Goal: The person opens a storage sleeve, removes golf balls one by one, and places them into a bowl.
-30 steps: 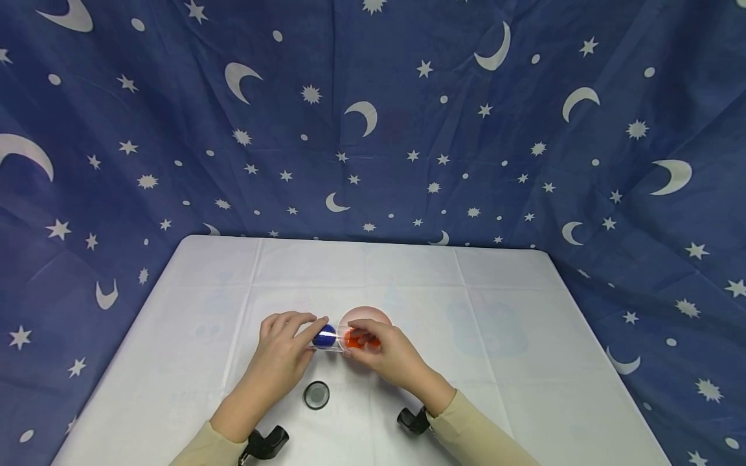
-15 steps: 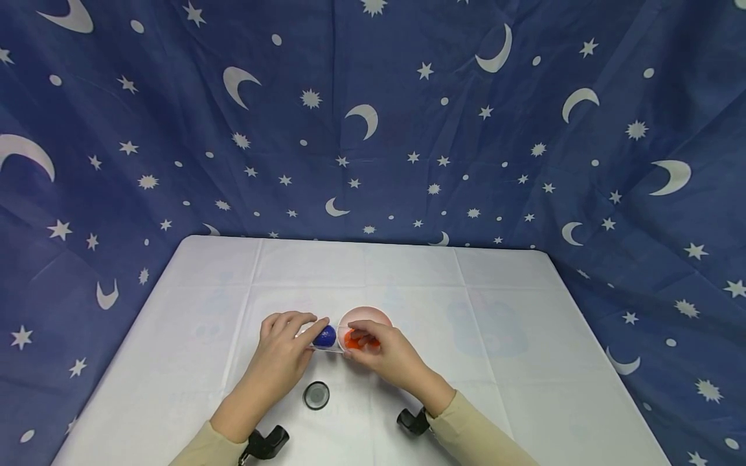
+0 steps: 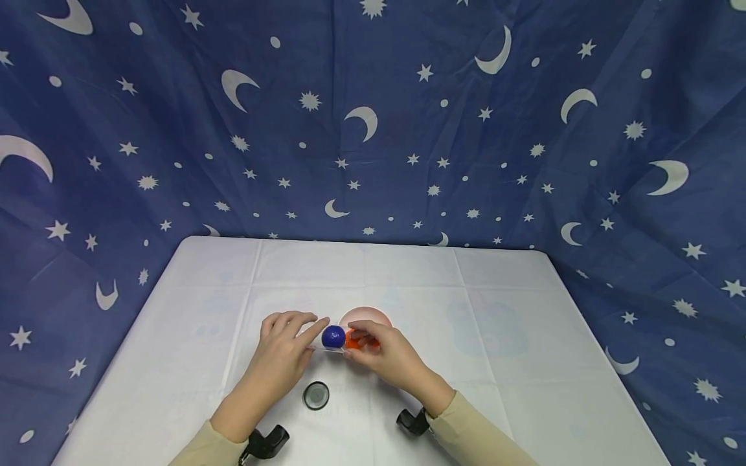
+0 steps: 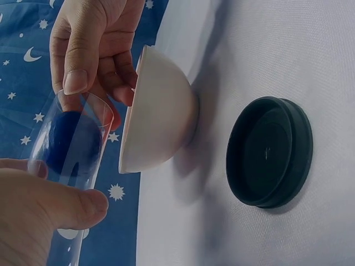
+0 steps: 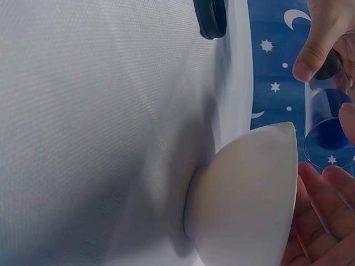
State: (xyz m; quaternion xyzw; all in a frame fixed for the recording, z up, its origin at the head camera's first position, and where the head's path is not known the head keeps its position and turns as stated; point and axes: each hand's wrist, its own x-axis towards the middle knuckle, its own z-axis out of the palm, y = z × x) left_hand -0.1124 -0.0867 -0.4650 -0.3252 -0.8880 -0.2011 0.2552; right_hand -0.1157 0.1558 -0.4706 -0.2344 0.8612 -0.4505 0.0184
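Observation:
My left hand (image 3: 285,346) grips a clear tube (image 4: 65,250) lying roughly sideways, thumb and fingers on opposite sides of it. Inside, close to the mouth, is a dark blue ball (image 3: 333,336). At that mouth my right hand (image 3: 384,349) pinches the rim between thumb and fingertips, its other fingers curled by the bowl's edge. The tube's mouth is at the left rim of a pale pink bowl (image 4: 161,111). An orange thing (image 3: 352,340), apparently in the bowl, is mostly covered by my right hand; its kind is unclear.
A dark round lid (image 3: 316,395) lies on the white tablecloth (image 3: 513,323), nearer to me than the bowl. Black wrist mounts (image 3: 267,443) sit at both sleeves. Behind the table hangs a blue curtain (image 3: 408,129) with moons and stars.
The blue ball has rolled right inside the tube, from beside my left fingers towards the mouth. Both hands, the bowl and the lid stay in place.

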